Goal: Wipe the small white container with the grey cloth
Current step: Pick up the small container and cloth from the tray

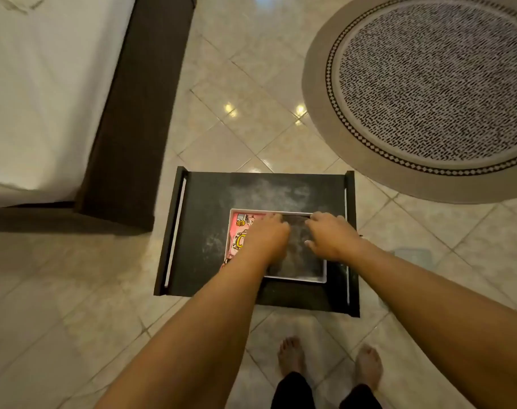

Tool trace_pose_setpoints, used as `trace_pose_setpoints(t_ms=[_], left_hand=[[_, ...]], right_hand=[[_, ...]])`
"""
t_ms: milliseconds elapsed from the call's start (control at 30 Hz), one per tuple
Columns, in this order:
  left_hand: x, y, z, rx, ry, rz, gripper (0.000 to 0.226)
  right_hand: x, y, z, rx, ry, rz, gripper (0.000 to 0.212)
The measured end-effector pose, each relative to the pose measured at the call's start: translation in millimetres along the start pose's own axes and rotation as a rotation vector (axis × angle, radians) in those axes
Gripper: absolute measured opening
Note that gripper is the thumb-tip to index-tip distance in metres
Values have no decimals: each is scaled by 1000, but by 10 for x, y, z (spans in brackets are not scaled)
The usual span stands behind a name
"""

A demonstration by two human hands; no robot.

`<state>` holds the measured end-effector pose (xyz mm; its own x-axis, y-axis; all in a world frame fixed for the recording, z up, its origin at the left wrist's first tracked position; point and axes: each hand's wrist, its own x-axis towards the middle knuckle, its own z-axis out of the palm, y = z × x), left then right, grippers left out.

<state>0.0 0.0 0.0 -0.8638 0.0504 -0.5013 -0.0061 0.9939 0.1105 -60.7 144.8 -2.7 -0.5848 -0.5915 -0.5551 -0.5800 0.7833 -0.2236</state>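
Note:
A small white rectangular container (296,280) sits on a dusty black low table (251,188). Inside it, a mottled dark grey cloth (300,261) fills the right part and a pink printed item (240,228) lies along the left side. Both my hands reach into the container. My left hand (266,236) has its fingers curled down at the cloth's left edge, covering part of the pink item. My right hand (331,234) pinches the cloth's far edge near the container's back rim. The container's inside is mostly hidden.
The table stands on glossy beige floor tiles. A bed with a white sheet (44,84) and a dark frame (133,113) is to the left. A round patterned rug (428,84) lies at the far right. My bare feet (291,355) stand just before the table.

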Motion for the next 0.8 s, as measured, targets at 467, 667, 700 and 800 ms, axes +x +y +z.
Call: trace_pose_setpoints(t_ms=[467, 667, 700, 800], left_hand=[[501, 59, 551, 119, 82, 16, 31], [528, 137, 655, 137, 87, -61, 26], [533, 156, 648, 150, 95, -69, 24], [528, 202, 657, 176, 103, -96, 20]], right_hand=[[490, 11, 601, -150, 181, 100, 21], [545, -1, 766, -126, 177, 137, 27], [544, -9, 771, -123, 182, 139, 27], [504, -27, 788, -82, 175, 141, 27]])
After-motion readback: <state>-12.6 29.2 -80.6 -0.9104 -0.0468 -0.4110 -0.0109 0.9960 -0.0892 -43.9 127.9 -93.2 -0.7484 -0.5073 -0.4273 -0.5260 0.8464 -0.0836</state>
